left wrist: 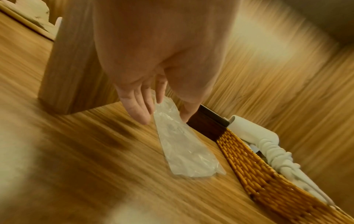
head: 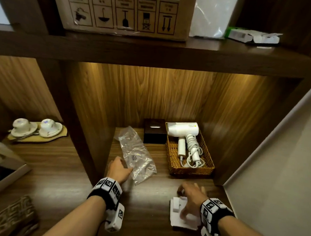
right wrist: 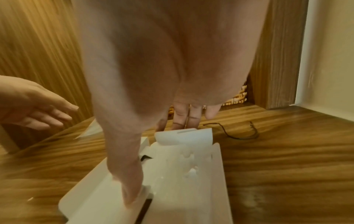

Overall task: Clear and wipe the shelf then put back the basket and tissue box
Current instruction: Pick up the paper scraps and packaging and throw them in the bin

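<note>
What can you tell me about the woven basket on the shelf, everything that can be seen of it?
The basket is rectangular, shallow and open-topped, woven from golden-brown wicker-like strands. It sits flat on the wooden shelf, at the right of the compartment, beside a dark box. Inside lies a white hair dryer with its coiled cord. Neither hand touches it.

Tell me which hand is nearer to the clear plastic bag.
Left. The left hand reaches the clear plastic bag at its near edge; the right hand is off to the bag's right, on the white packaging.
</note>
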### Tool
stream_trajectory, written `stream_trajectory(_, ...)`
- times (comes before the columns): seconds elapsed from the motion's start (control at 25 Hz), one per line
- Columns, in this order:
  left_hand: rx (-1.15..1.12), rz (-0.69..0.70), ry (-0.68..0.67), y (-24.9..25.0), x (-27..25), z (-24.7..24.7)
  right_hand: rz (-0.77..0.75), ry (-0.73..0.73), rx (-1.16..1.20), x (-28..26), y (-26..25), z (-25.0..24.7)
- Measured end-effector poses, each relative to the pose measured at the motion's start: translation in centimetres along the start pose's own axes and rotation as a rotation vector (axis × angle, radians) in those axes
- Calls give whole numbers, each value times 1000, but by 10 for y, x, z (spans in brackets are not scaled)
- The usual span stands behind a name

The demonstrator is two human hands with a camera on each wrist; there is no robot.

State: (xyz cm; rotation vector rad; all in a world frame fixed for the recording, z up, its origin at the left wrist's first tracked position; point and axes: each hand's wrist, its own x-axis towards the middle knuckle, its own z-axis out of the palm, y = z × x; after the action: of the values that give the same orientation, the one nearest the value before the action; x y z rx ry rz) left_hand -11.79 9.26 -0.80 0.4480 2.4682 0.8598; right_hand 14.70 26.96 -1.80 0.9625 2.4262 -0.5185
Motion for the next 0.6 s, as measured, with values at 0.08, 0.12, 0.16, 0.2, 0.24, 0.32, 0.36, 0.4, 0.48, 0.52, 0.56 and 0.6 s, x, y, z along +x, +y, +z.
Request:
stream_trajectory(0.08, -8, -84, 30, 11, 12, 5, 12, -25, 19, 2, 4, 2)
stream_trajectory(0.12, -12, -115, 29, 15, 18, 8, 20, -39, 47, 1, 6, 5)
stream_trajectory(0.16, -19, -147, 20, 18, 25, 14, 20, -47, 82, 2, 9, 5)
stream_trajectory(0.2, -21, -165, 17, 20, 33, 19, 14, -59, 123, 0, 10, 5)
stream_trajectory(0.24, -27, -178, 17, 21, 42, 26, 7, -69, 162, -2, 12, 5)
stream_trajectory(0.32, -19, -180, 35, 25, 53, 36, -22, -58, 213, -7, 15, 5)
stream_trajectory(0.36, -6, -188, 37, 25, 58, 40, -27, -61, 242, -10, 19, 6)
stream_trajectory(0.4, 2, -197, 43, 26, 59, 43, -30, -66, 284, -15, 22, 6)
stream_trajectory(0.48, -6, -205, 48, 26, 66, 46, 0, -98, 375, -26, 31, 4)
stream_trajectory(0.52, -28, -226, 52, 27, 68, 48, 36, -109, 415, -33, 39, 2)
stream_trajectory(0.56, -54, -242, 54, 26, 70, 49, 77, -103, 443, -38, 47, -1)
stream_trajectory(0.6, -71, -261, 57, 26, 71, 50, 117, -85, 462, -44, 56, -6)
